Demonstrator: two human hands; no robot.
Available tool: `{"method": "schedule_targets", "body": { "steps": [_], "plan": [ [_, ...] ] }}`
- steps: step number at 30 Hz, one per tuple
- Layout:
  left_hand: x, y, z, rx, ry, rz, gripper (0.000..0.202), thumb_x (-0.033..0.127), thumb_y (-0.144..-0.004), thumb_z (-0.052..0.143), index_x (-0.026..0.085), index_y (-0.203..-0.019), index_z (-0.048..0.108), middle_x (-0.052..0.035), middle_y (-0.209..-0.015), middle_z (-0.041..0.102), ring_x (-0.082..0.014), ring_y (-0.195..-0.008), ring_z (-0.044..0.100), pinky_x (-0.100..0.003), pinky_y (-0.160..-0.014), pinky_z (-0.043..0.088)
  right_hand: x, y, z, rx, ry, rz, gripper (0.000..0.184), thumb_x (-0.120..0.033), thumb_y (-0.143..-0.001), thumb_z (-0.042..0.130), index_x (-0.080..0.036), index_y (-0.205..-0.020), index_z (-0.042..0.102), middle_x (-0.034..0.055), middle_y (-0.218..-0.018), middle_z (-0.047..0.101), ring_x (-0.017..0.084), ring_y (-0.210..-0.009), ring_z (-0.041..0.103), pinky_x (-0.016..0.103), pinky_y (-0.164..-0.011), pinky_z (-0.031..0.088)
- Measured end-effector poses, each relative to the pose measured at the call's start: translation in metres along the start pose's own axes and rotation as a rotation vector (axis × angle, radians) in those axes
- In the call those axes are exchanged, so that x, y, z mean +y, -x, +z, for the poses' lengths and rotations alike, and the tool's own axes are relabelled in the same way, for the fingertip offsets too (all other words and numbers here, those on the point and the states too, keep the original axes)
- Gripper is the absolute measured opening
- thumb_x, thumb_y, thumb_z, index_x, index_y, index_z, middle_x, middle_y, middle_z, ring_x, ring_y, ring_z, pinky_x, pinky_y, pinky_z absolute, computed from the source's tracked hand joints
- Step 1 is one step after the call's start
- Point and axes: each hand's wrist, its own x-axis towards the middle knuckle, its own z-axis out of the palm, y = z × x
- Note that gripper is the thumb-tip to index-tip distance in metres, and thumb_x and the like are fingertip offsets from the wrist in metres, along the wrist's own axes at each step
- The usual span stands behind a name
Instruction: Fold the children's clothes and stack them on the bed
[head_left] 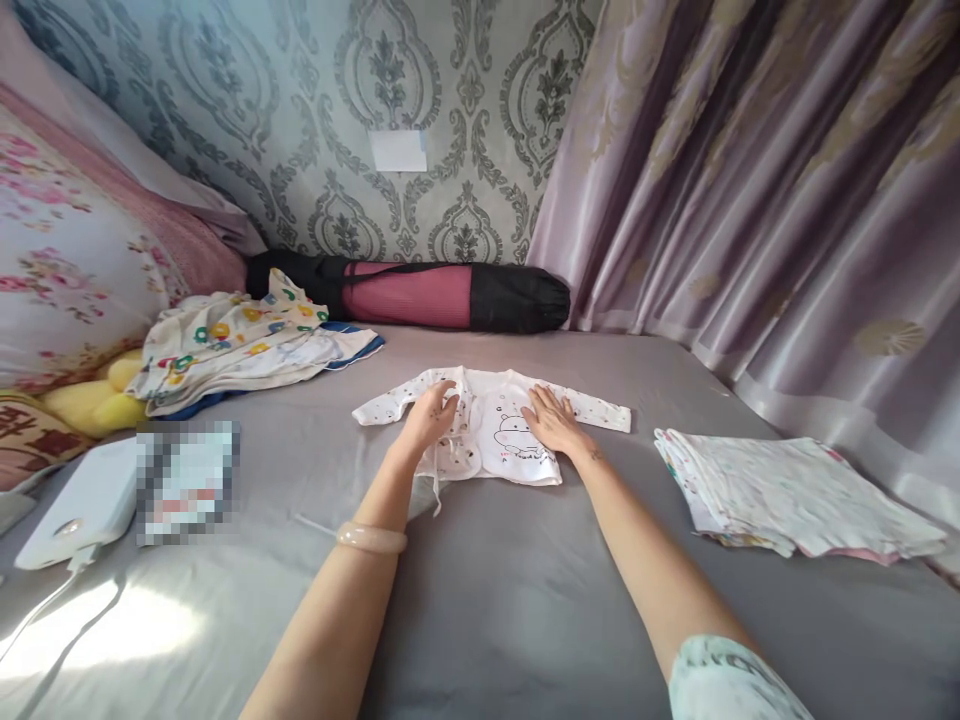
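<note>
A small white baby shirt (491,458) lies spread on the grey bed sheet (510,590), sleeves out to both sides. It has a cartoon animal print on the front, small spots on the sleeves and a tie string hanging at the lower left. My left hand (433,415) rests on the shirt's left front panel, fingers apart. Flat on the right front panel lies my right hand (553,418), its fingers spread near the shoulder and partly covering the print. Neither hand grips the cloth as far as I can see.
To the right is a stack of folded baby clothes (795,490). Loose patterned clothes (232,340) lie at the left beside a yellow plush (97,400). A white power bank (86,500) with a cable sits nearer. A pink and black rolled bag (409,295) lies along the wall.
</note>
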Motion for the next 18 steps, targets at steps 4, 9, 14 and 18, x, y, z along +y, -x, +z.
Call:
{"method": "schedule_targets", "body": {
  "steps": [4, 9, 14, 18],
  "plan": [
    [-0.009, -0.002, -0.013, 0.112, 0.102, -0.060, 0.034, 0.024, -0.089, 0.049, 0.017, -0.117, 0.066, -0.0110, -0.114, 0.071, -0.0235, -0.102, 0.066, -0.038, -0.096, 0.049, -0.009, -0.006, -0.018, -0.067, 0.050, 0.019, 0.059, -0.044, -0.100, 0.027, -0.018, -0.152, 0.031, 0.0097, -0.162, 0.021, 0.027, -0.150, 0.014, 0.055, -0.119, 0.008],
    [-0.018, -0.003, -0.028, 0.199, 0.178, -0.120, 0.033, 0.025, -0.089, 0.046, 0.015, -0.111, 0.068, -0.0112, -0.110, 0.073, -0.0227, -0.101, 0.067, -0.035, -0.092, 0.051, -0.068, -0.024, -0.026, 0.069, 0.060, -0.154, 0.053, -0.031, -0.101, 0.024, -0.013, -0.148, 0.038, 0.0124, -0.159, 0.030, 0.024, -0.149, 0.017, 0.051, -0.120, 0.004],
    [-0.023, -0.001, -0.048, 0.239, 0.125, -0.221, 0.033, 0.025, -0.090, 0.046, 0.015, -0.111, 0.069, -0.0100, -0.110, 0.073, -0.0209, -0.101, 0.066, -0.031, -0.094, 0.049, -0.134, -0.042, -0.006, -0.025, -0.054, -0.308, 0.059, -0.039, -0.101, 0.023, -0.011, -0.153, 0.028, 0.0120, -0.162, 0.020, 0.022, -0.150, 0.010, 0.048, -0.120, 0.004],
    [-0.032, 0.001, -0.064, 0.286, 0.081, -0.349, 0.033, 0.025, -0.090, 0.045, 0.017, -0.112, 0.068, -0.0078, -0.110, 0.073, -0.0202, -0.104, 0.065, -0.029, -0.094, 0.047, -0.148, -0.051, 0.008, -0.030, -0.073, -0.246, 0.066, -0.046, -0.101, 0.019, -0.007, -0.154, 0.024, 0.0146, -0.162, 0.016, 0.024, -0.151, 0.008, 0.049, -0.120, 0.002]
  ]
}}
